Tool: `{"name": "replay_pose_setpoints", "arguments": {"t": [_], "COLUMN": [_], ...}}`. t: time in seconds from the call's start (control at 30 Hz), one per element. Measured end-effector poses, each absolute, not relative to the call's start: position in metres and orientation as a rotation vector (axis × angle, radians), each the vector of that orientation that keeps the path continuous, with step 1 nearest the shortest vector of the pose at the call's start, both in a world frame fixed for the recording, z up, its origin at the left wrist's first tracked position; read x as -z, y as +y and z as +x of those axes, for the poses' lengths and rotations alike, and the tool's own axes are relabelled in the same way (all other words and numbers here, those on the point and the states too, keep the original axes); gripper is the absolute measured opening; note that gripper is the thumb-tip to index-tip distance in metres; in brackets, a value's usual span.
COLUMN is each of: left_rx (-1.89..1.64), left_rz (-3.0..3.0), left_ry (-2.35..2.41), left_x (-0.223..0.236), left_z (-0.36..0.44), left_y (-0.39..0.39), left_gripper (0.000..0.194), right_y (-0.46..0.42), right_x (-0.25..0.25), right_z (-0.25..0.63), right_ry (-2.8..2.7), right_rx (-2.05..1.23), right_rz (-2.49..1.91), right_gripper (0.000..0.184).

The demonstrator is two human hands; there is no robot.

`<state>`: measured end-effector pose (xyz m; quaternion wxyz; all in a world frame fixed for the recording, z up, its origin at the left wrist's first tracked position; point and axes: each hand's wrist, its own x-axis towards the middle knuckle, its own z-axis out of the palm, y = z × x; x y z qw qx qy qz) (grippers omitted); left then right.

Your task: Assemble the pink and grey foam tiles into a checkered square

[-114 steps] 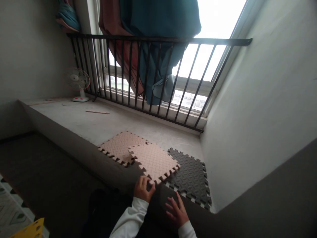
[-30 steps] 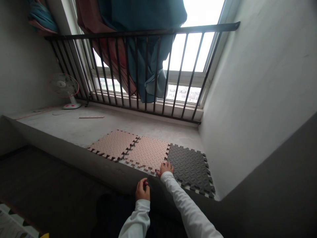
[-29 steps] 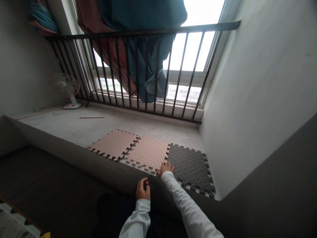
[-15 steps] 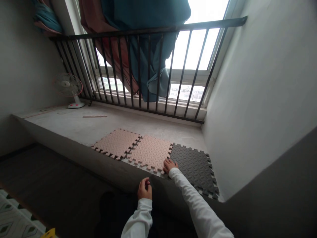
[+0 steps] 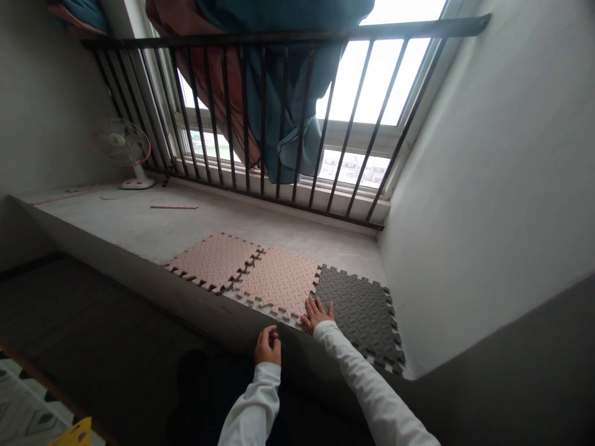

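Observation:
My right hand lies with fingers spread over the seam where the middle pink foam mat tile meets the dark grey foam mat tile. Its fingertips press on the tile edges. A second pink foam mat tile sits to the left, its toothed edge against the middle one, with dark gaps along that joint. In front of the ledge, below the middle tile, hovers my left hand. Its fingers are loosely curled in, holding nothing and apart from the tiles.
The tiles lie on a raised grey ledge. Behind it stands a black railing before a window with curtains. A fan and a thin strip are at the left; a white wall bounds the right.
My right hand's fingers have spread wider over the seam between the middle pink and grey tiles. My left hand stays curled in front of the ledge. The view has shifted slightly.

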<state>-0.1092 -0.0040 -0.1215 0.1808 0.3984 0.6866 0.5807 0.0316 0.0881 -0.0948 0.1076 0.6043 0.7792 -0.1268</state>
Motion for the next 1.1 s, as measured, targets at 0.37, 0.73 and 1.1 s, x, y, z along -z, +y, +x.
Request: {"name": "replay_pose_setpoints", "arguments": {"t": [0.37,0.73,1.1], "left_rx": [-1.681,-1.668,-1.607], "left_rz": [1.090,1.043,1.058], "left_ry": [1.934,1.939,1.915], "left_x": [0.125,0.132,0.135], "left_z": [-0.110,-0.108,-0.091], "left_y": [-0.007,-0.001,0.008], "left_gripper": [0.026,0.025,0.024], "right_y": [0.132,0.178,0.191], "right_x": [0.073,0.062,0.067], "right_z": [0.031,0.035,0.048], "right_ry": [2.159,2.232,2.278], "right_rx": [0.498,0.326,0.263], "right_rz": [1.899,2.034,1.990], "right_gripper": [0.062,0.040,0.033]}}
